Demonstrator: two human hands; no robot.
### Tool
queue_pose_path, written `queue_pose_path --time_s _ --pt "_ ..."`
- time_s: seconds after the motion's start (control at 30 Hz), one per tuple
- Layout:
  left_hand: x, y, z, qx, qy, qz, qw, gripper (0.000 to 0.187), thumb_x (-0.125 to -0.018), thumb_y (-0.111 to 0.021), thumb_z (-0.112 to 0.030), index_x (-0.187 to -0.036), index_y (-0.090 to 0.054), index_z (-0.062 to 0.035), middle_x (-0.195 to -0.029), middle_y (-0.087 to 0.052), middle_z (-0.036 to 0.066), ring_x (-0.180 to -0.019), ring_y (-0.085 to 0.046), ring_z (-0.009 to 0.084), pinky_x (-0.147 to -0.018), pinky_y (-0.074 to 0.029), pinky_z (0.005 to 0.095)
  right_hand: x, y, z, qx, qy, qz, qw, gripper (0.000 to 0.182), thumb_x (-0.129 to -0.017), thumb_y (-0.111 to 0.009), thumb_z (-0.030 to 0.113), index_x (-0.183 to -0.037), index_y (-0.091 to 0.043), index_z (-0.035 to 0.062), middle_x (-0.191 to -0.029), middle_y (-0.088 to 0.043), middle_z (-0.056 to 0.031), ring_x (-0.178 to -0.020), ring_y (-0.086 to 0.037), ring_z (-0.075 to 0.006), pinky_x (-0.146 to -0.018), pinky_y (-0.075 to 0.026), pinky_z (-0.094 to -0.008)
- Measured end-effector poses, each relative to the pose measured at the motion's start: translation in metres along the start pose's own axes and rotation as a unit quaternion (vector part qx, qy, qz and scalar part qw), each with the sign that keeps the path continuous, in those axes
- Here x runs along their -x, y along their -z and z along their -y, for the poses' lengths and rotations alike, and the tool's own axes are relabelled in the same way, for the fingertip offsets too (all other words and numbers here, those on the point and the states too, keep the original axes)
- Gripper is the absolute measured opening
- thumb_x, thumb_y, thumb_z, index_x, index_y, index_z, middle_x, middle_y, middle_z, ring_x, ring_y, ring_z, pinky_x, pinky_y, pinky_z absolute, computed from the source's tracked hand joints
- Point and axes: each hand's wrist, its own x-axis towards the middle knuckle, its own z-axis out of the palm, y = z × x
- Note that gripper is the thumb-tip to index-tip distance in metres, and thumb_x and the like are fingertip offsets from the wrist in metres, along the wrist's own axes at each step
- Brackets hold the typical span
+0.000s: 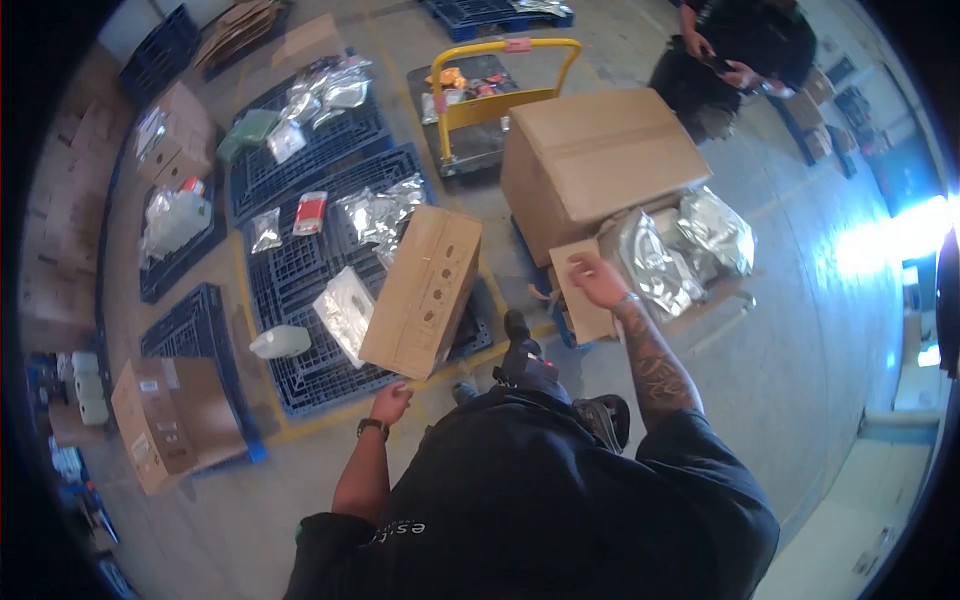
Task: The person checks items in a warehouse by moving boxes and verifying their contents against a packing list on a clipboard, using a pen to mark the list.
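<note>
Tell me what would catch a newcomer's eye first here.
Probably the large brown carton right of centre, with shiny silver bags heaped on its near side, beside the right hand. The yellow-handled cart stands out at top centre, and white glare at the far right edge.

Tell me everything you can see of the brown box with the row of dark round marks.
The box is brown, oblong and looks like cardboard. The dark round marks run along one long face, and no open flap shows. It appears slantwise in the view over a blue pallet, near end toward the wearer, beside a white pack. The left hand is just below that end; whether they touch I cannot tell.
</note>
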Motion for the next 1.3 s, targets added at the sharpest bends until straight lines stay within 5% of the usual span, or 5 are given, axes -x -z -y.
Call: queue_pose_path --time_s 0.27,0.37,0.53,0.8,1.3 --pt "-0.029 -0.048 -0.074 0.147 0.022 -0.227 0.962 0.066 -0.083 -0.068 -0.028 -0.135 -0.040 0.0013 -0.101 -0.064 0.014 -0.086 -0.061 0.0192 -0.073 -0.049 0.0311 -0.126 -0.021 -0.003 -0.091 -0.023 0.033 0.995 0.035 -0.088 -0.064 0.033 -0.103 -0.061 0.0016 -0.083 -0.066 -0.0085 -0.076 -0.063 -0.0161 -0.070 -0.049 -0.0291" --pt "-0.052 -0.061 -0.071 0.286 0.223 -0.406 0.839 0.074 -0.084 -0.065 -0.040 -0.139 -0.032 -0.0010 -0.104 -0.060 0.013 -0.091 -0.059 0.0221 -0.083 -0.048 0.0332 -0.164 -0.080 0.007 -0.091 -0.056 0.127 0.986 0.037 -0.087 -0.065 0.032 -0.108 -0.059 0.0013 -0.084 -0.066 -0.0085 -0.077 -0.063 -0.0159 -0.071 -0.049 -0.0289" --pt "-0.039 -0.065 -0.087 0.696 0.337 -0.235 0.588 0.081 -0.088 -0.047 -0.062 -0.142 -0.027 -0.0047 -0.133 -0.044 0.015 -0.119 -0.047 0.0256 -0.101 -0.040 0.0377 -0.246 -0.175 -0.037 0.074 -0.156 0.086 0.981 0.061 -0.084 -0.062 0.051 -0.121 -0.056 0.0028 -0.102 -0.066 -0.0121 -0.095 -0.062 -0.0219 -0.083 -0.048 -0.0348" --pt "-0.117 -0.049 -0.023 0.520 0.087 -0.481 0.700 0.057 -0.092 -0.059 -0.038 -0.131 -0.043 -0.0002 -0.123 -0.056 0.015 -0.111 -0.055 0.0231 -0.097 -0.043 0.0379 -0.249 -0.233 -0.017 -0.487 -0.326 0.085 0.806 0.069 -0.091 -0.040 0.062 -0.128 -0.052 0.0051 -0.127 -0.057 -0.0110 -0.116 -0.055 -0.0272 -0.099 -0.043 -0.0420" --pt "-0.170 -0.022 -0.112 0.519 0.228 -0.595 0.570 0.060 -0.095 -0.054 -0.040 -0.126 -0.047 0.0104 -0.122 -0.057 0.022 -0.107 -0.058 0.0288 -0.089 -0.047 0.0372 -0.462 -0.400 0.100 -0.272 -0.202 0.259 0.905 0.042 -0.089 -0.047 0.045 -0.102 -0.061 0.0078 -0.095 -0.065 -0.0050 -0.088 -0.064 -0.0221 -0.078 -0.053 -0.0385"
